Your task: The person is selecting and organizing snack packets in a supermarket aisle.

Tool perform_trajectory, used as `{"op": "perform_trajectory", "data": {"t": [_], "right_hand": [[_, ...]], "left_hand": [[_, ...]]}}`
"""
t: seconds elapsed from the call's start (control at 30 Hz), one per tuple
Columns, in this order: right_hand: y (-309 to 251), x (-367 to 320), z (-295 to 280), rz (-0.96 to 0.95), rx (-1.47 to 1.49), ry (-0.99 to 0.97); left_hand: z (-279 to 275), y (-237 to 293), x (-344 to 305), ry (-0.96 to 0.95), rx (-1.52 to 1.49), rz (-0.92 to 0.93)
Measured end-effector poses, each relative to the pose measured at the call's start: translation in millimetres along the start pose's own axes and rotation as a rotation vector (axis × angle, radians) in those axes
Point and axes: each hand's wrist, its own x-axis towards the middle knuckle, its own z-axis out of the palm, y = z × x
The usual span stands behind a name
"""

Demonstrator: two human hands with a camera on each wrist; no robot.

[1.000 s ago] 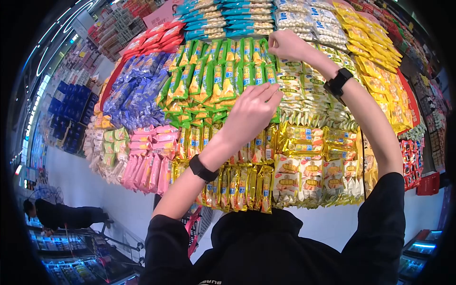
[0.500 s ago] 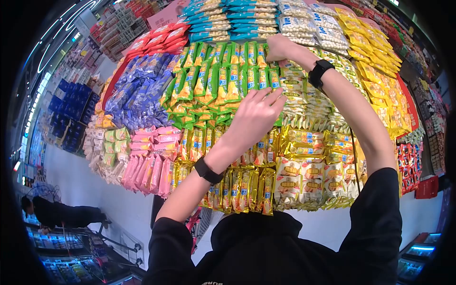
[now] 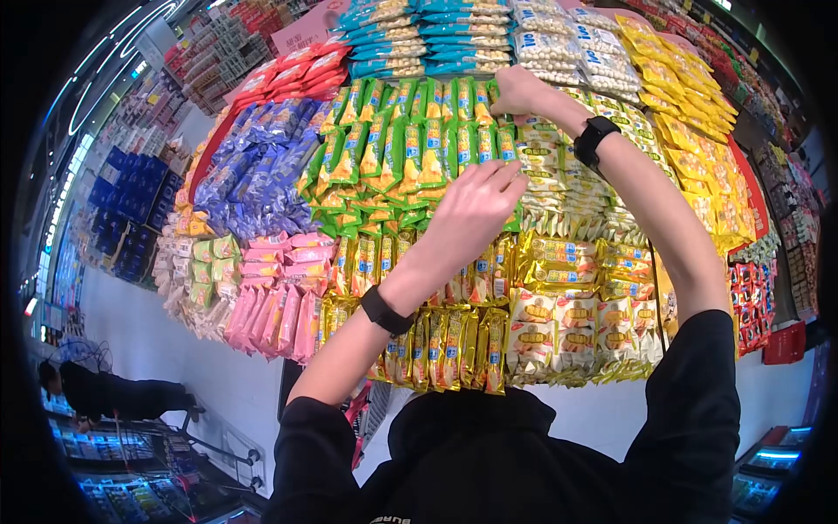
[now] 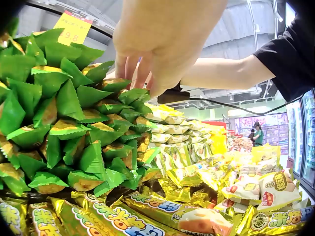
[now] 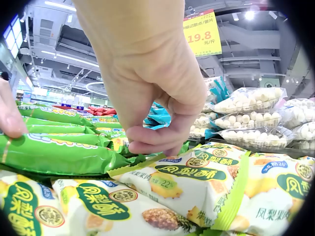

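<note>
Green snack packets point(image 3: 393, 144) stand packed in rows at the centre of a display in the head view. My left hand point(image 3: 478, 199) lies over their front right part, fingers stretched forward. In the right wrist view, a fingertip of that hand point(image 5: 11, 118) is on a green packet point(image 5: 59, 155). At the back right corner of the green rows is my right hand point(image 3: 519, 92). Its fingers point(image 5: 152, 140) curl down beside the green packets, close above a white pineapple cake packet point(image 5: 187, 177). I cannot tell whether they pinch a packet.
Gold packets point(image 3: 445, 345) fill the front. Purple packets point(image 3: 257, 162) and pink packets point(image 3: 271, 297) lie left, yellow bags point(image 3: 698, 166) right. Blue bags point(image 3: 428, 39) and bags of white balls point(image 5: 256, 120) are stacked behind. A price sign point(image 5: 203, 34) hangs above. A person point(image 3: 113, 393) stands far left.
Over the last second my right hand has come down a little to the corner of the green packets. The left hand has shifted slightly right. Since half a second ago both have barely moved.
</note>
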Motion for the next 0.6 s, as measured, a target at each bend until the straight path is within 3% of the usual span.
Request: {"op": "perform_trajectory", "data": {"t": [0.17,0.27,0.3,0.4,0.5,0.6], "right_hand": [[5,7,-7,-0.014,-0.062,0.006],[18,14,11,-0.339,-0.286,0.444],[17,15,17,-0.337,-0.159,0.438],[13,17,28,-0.389,-0.143,0.301],[11,10,24,-0.384,-0.083,0.295],[8,-2,23,-0.414,-0.045,0.348]], "left_hand": [[-2,0,-2,-0.016,0.031,-0.015],[0,0,-4,-0.019,0.049,-0.024],[1,1,-4,-0.021,0.047,-0.030],[-1,3,-3,-0.053,0.058,-0.037],[-2,3,-5,-0.059,0.141,0.014],[-17,16,-7,0.015,0.019,-0.085]]}}
